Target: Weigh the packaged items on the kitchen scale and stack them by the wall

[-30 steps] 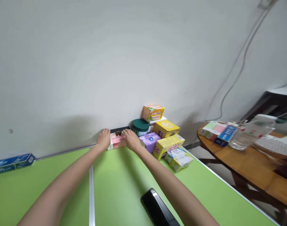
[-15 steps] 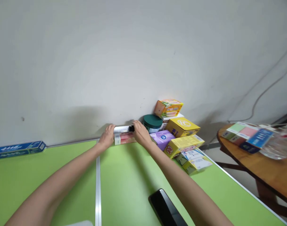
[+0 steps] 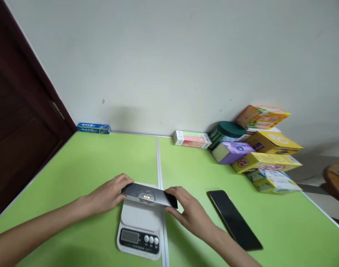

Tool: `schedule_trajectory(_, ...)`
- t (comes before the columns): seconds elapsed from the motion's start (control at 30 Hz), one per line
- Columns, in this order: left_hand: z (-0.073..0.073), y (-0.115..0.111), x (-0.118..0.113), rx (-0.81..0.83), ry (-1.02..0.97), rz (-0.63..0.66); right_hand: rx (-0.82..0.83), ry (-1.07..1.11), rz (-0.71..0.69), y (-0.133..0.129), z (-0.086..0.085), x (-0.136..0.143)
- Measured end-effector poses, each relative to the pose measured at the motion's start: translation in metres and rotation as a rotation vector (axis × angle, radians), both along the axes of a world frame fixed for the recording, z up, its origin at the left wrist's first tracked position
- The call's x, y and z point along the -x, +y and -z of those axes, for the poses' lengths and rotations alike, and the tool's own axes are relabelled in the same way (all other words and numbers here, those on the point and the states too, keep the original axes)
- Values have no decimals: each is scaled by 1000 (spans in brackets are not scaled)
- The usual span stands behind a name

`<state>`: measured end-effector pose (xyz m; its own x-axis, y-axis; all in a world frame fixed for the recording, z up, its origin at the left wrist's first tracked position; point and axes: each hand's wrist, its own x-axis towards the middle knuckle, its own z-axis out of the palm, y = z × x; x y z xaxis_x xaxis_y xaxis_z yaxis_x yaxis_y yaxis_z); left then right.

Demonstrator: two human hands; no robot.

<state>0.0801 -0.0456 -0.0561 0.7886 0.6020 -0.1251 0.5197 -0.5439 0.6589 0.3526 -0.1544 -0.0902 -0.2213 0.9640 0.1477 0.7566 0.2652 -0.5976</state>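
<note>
A flat black-and-white box (image 3: 148, 195) with a small gold mark is held level between both hands. My left hand (image 3: 113, 191) is closed on its left end, thumb below and fingers on top. My right hand (image 3: 187, 207) grips the right end in the same way. Below the box is a white kitchen scale (image 3: 140, 218), whose display and round buttons face me; the box hides the scale's far part. Whether the box touches the scale's platform I cannot tell. A black smartphone (image 3: 234, 220) lies right of my right hand.
Against the wall lie a blue toothpaste box (image 3: 93, 128) and a pink-and-green box (image 3: 192, 139). A green-lidded jar (image 3: 226, 133), a purple pack (image 3: 232, 151) and several yellow boxes (image 3: 269, 162) crowd the right. A metal strip (image 3: 159, 163) divides the green table (image 3: 130, 159).
Both hands have lifted the black-and-white box off the pink-and-green box by the wall and brought it back over the scale. The view has turned left, showing a dark door.
</note>
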Motion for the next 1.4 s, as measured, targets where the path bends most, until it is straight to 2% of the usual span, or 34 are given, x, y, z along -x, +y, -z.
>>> schedule_trajectory(0.07, 14, -12, 15, 5, 12, -33, 16, -34, 22, -7, 9, 17)
schedule_trajectory(0.13, 21, -15, 25, -6, 55, -77, 31, -87, 44, -11, 10, 22)
schedule_trajectory(0.3, 12, -7, 50, -63, 98, -165, 117, -99, 163, -23, -12, 2)
schedule_trajectory(0.4, 10, -3, 61, -52, 80, -199, 240, -10, 219, -26, -16, -6)
schedule_trajectory(0.5, 18, -4, 56, 16, 40, -186, 337, 43, 186, -23, -2, 2)
schedule_trajectory(0.63, 34, -1, 36, 72, -22, -82, 323, 36, 130, -12, 18, 20)
schedule_trajectory(0.73, 38, 14, 30, 95, -2, -37, 312, 16, 107, 6, 19, 25)
schedule_trajectory(0.87, 34, 54, 47, 72, -56, -101, 282, 9, 98, 54, 5, 37)
schedule_trajectory(1.0, 34, 113, 83, 4, -113, -266, 211, 41, 51, 135, 2, 75)
schedule_trajectory(1.1, 39, 167, 116, -48, -109, -442, 85, 43, 1, 208, 14, 118)
schedule_trajectory(1.23, 49, 243, 157, -129, -57, -710, -62, -60, -29, 298, 33, 181)
schedule_trajectory(1.3, 55, 277, 171, -159, -23, -843, -88, -78, -27, 334, 40, 209)
schedule_trajectory(1.4, 68, 317, 182, -203, -13, -1025, -117, -95, 3, 373, 50, 239)
